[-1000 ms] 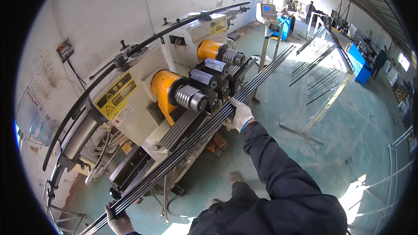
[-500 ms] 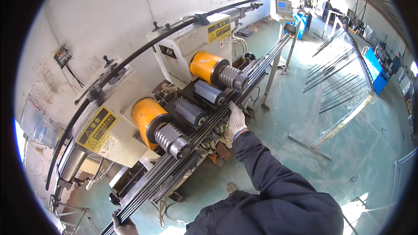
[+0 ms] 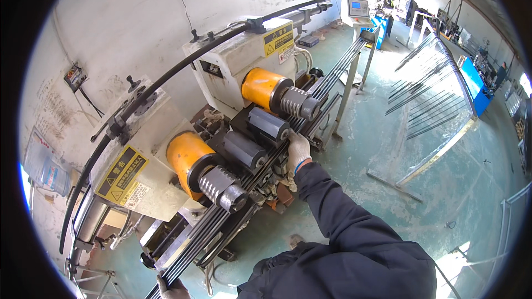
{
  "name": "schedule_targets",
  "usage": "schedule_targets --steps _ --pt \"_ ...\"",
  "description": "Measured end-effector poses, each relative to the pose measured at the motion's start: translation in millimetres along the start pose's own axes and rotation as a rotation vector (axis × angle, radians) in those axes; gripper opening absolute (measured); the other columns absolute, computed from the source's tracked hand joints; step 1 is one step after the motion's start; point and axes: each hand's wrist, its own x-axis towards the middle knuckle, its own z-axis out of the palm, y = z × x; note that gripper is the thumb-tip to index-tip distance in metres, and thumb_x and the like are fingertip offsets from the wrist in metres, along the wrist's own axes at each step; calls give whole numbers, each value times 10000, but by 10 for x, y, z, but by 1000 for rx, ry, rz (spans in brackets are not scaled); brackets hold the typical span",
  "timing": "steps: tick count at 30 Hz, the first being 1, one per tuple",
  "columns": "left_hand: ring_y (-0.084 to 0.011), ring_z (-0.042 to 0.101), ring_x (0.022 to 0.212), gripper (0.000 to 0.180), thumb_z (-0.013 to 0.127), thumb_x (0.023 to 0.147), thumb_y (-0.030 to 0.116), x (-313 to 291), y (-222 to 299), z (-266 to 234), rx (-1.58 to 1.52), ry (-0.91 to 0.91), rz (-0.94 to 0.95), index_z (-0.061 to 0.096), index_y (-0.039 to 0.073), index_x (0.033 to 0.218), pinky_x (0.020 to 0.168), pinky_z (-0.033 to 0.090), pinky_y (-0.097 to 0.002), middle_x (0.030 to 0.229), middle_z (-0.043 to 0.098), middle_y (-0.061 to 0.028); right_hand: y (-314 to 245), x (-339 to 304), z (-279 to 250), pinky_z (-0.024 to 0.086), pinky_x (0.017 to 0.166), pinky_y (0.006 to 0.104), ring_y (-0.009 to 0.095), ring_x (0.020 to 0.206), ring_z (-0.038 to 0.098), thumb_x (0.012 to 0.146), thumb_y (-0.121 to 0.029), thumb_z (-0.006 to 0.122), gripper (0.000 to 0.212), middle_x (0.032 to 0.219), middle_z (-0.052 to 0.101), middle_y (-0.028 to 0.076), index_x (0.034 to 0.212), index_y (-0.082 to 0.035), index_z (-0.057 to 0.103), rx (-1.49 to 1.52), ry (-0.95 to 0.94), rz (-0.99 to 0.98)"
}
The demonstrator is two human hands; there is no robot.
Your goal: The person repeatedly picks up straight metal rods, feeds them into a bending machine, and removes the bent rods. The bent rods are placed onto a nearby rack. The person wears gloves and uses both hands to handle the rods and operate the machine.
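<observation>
A bundle of long dark metal rods (image 3: 208,232) lies slantwise along the front of a machine, from the lower left to the far upper right. At its near end my gloved left hand (image 3: 173,289) is closed round the rods, partly cut off by the lower edge. My gloved right hand (image 3: 298,149) holds the rods further along, beside a grey many-sided block (image 3: 267,124); its fingertips are partly hidden. The rods pass under two ridged steel rollers (image 3: 224,188), which stick out from orange cylinders (image 3: 188,158). A second grey block (image 3: 244,149) sits between the rollers.
A curved black bar (image 3: 183,65) arches over the machine housings. A control panel (image 3: 358,8) stands on a post at the far end. On the right, a rack (image 3: 443,145) carries several thin rods. A loose bar (image 3: 394,186) lies on the green floor. People work far off.
The rods have shifted toward the machine, and the ridged rollers now overlap them. My left hand has moved a little right with them; my right hand has moved slightly left and down.
</observation>
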Motion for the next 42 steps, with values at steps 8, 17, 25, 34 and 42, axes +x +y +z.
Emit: schedule_targets --steps 8,17,25,34,42 --pt "-333 609 1365 447 601 1150 261 -397 -182 968 -42 -79 -47 637 -75 1443 1244 403 -451 1487 669 -214 183 2 7 508 873 373 251 996 658 1152 -309 508 388 1096 702 76 1355 -7 642 -581 -31 -320" --pt "-396 588 1388 428 580 1114 140 -126 -98 679 -349 -394 -120 598 -119 1454 1285 377 -523 1515 629 -268 437 643 -173 521 905 329 237 1163 667 1177 -186 422 394 1269 718 54 1508 -33 570 -654 -60 -202" --pt "-266 664 1268 381 546 1167 167 -155 16 633 296 -2 148 656 -107 1409 1123 489 -351 1405 726 -187 388 527 -61 501 989 364 266 1179 666 1202 -336 412 505 1359 703 118 1424 73 607 300 -49 109" --pt "-311 633 1318 425 628 1134 270 -248 -299 1106 39 -21 -28 669 -68 1389 1229 427 -437 1444 697 -202 376 512 -102 490 944 367 237 1096 673 1179 -333 517 469 1270 724 99 1343 88 641 58 20 69" --pt "-311 713 1225 397 644 1122 328 42 -731 867 -361 -374 -7 698 4 1344 1143 542 -467 1348 749 -155 260 122 -66 484 645 364 168 706 635 1143 -434 608 493 850 692 55 1061 33 744 -182 61 18"
